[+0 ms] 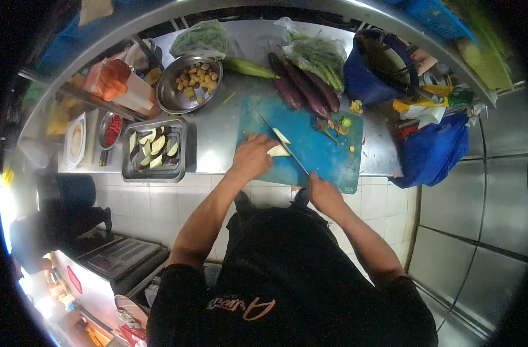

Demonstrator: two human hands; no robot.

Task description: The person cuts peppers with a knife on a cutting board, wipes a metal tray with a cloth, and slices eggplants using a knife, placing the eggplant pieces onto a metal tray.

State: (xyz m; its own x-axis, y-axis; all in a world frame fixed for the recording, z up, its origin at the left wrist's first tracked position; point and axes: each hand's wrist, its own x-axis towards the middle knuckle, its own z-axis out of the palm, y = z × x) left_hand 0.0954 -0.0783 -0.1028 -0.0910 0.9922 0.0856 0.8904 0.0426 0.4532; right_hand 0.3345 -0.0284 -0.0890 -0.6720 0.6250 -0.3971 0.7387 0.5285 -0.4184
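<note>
On the blue cutting board (333, 165), my left hand (253, 155) presses its curled fingers onto a pale-fleshed eggplant piece (278, 151), partly hidden under them. My right hand (325, 194) grips the handle of a kitchen knife (298, 161), whose blade slants up and left across the board, close beside the fingers of my left hand. Another cut eggplant piece (281, 136) lies on the far side of the blade. Several whole purple eggplants (311, 92) rest at the board's back edge. To the left, a metal tray (183, 156) holds several cut eggplant pieces (154, 149).
Behind the tray stands a steel bowl (167, 104) of chopped yellowish-brown pieces. A small bowl of red peppers (112, 128) sits farther left. Bagged green vegetables (200, 40) and a blue bucket (365, 87) line the back. Vegetable scraps (346, 122) lie on the board's right side.
</note>
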